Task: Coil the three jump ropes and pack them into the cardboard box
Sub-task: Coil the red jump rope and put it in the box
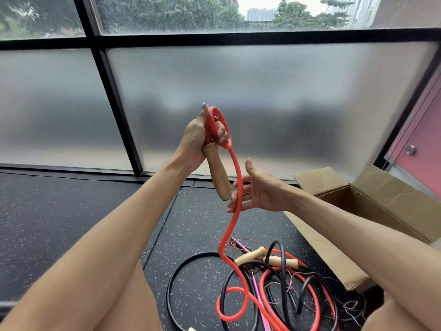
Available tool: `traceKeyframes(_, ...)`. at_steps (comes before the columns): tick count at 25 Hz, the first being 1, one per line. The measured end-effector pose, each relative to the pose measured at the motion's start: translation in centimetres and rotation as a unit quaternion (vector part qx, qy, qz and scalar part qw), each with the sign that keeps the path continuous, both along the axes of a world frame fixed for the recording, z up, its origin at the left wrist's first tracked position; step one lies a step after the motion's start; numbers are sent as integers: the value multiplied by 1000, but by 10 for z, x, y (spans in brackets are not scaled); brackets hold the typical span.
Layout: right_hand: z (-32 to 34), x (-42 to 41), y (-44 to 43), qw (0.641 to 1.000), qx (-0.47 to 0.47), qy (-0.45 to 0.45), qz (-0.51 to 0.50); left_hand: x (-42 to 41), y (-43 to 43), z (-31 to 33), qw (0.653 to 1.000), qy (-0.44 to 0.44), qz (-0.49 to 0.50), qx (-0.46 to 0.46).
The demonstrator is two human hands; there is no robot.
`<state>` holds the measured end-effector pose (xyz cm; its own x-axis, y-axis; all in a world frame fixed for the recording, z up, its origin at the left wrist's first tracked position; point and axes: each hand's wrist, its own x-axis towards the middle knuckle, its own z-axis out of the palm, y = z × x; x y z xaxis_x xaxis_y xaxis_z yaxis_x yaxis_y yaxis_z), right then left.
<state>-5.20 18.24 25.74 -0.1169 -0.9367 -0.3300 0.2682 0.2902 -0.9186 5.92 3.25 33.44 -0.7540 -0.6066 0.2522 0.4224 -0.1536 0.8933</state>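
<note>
Head view: coiling of rope 1 of 3 looks under way. At frame centre the left hand grips a wooden handle and a few loops of the red rope. Just below and to the right, the right hand is spread wide, with the rope running across its fingers. Next, I judge, it must close and lift another loop. The slack, the black rope and the pink rope lie tangled on the floor; the cardboard box stands open at right.

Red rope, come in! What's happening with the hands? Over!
Left hand grips wooden handle plus red rope loops. Right hand open, rope across it. Rest tangled with black rope on floor. Cardboard box open.
</note>
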Motion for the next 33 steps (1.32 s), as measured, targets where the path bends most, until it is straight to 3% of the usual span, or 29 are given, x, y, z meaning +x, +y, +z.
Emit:
traceKeyframes(4,-4,5,3,995,37,15,89,-10,-7,-10,986,-21,152,-64)
traceKeyframes(8,-5,6,7,985,66,69,145,-8,-22,-17,939,-71,270,-202)
traceKeyframes(10,-4,8,9,982,74,92,146,-3,-34,-25,897,-109,313,-292)
traceKeyframes(14,-2,8,14,981,83,115,130,8,-54,-44,770,-223,364,-474)
traceKeyframes(17,0,6,13,967,84,228,74,17,-61,-53,713,-295,343,-535)
traceKeyframes(19,-1,3,9,918,89,386,4,20,-63,-57,686,-355,315,-552)
traceKeyframes(22,-4,1,4,769,87,628,-79,19,-61,-65,655,-431,267,-560)
traceKeyframes(25,-12,-1,6,622,19,770,-138,14,-58,-73,649,-503,210,-531)
traceKeyframes(28,-8,-11,10,524,-66,834,-160,17,-53,-72,695,-542,96,-463)
traceKeyframes(31,3,-27,16,487,-166,844,-151,26,-52,-62,775,-528,-43,-345)
traceKeyframes(33,8,-33,21,477,-213,841,-142,31,-52,-58,810,-497,-127,-284)
